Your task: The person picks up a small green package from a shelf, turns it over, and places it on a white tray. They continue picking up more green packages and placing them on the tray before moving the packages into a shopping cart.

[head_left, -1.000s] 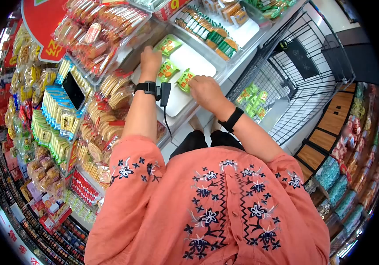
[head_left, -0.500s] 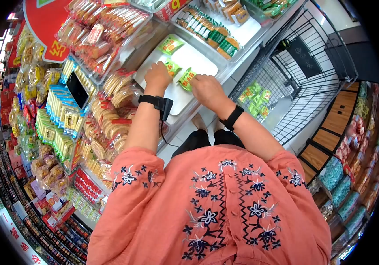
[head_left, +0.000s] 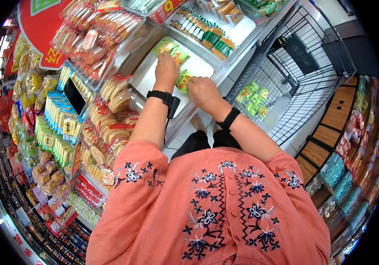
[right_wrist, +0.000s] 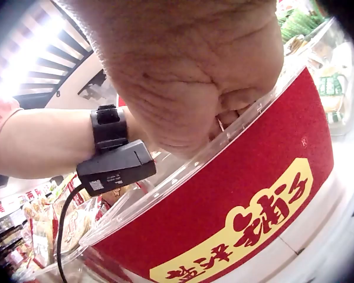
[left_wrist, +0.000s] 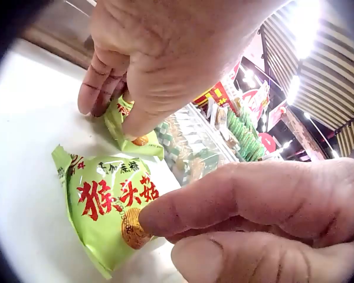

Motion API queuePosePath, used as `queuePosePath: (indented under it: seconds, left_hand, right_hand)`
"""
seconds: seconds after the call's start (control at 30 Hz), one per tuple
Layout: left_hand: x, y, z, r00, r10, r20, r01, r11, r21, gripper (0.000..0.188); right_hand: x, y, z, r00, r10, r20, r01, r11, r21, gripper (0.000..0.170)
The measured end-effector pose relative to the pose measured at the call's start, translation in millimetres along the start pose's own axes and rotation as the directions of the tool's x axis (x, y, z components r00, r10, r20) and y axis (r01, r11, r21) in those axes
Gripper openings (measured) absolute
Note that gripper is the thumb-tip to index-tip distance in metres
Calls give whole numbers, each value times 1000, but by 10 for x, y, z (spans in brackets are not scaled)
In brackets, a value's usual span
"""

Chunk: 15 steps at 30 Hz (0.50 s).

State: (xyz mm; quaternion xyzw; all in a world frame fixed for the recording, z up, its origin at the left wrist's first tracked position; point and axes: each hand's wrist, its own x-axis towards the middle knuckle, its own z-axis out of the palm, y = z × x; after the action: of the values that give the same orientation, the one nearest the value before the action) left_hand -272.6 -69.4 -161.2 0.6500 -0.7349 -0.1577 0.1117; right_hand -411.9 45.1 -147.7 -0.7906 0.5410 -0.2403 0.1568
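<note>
Three green biscuit packets lie in a white-bottomed display tray (head_left: 202,67). My left hand (head_left: 166,73) reaches over the tray, its thumb and fingers around the edge of the second packet (head_left: 180,54). Beside that one, at the far end, lies another packet (head_left: 165,45), partly behind the fingers. With its finger and thumb my right hand (head_left: 204,92) pinches the corner of the nearest packet (left_wrist: 109,203), which shows red lettering and a biscuit picture. In the right wrist view the tray's red front panel (right_wrist: 224,218) hides the fingertips.
A wire shopping cart (head_left: 282,84) with several green packets (head_left: 253,99) inside stands at the right. Bins of wrapped biscuits (head_left: 211,37) adjoin the tray at the back. Stacked snack packs (head_left: 99,137) and a phone (head_left: 75,96) are on the left.
My left hand has moved inward across the tray, and the middle packet has shifted away toward the far one. The right hand stays at the nearest packet.
</note>
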Motion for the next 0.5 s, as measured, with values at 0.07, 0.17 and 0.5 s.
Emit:
queuePosePath:
  seconds: [0.07,0.17,0.5]
  left_hand:
    - [-13,17,-4,1000,0,-30,-1,999,-33,44]
    - [-36,15,-86,997,-11,-74,9,1000,-23,45]
    - [-379,-250,-383,862,-8,506,-2,1000,18,56]
  right_hand:
    - [2,-3,5,1000,8,6,-8,1000,4,7]
    - [-3,-20,-29,1000,12,-4,-12,1000,13,6]
    - [-39,-41,-65,998,-46,-49,48,998,30,7]
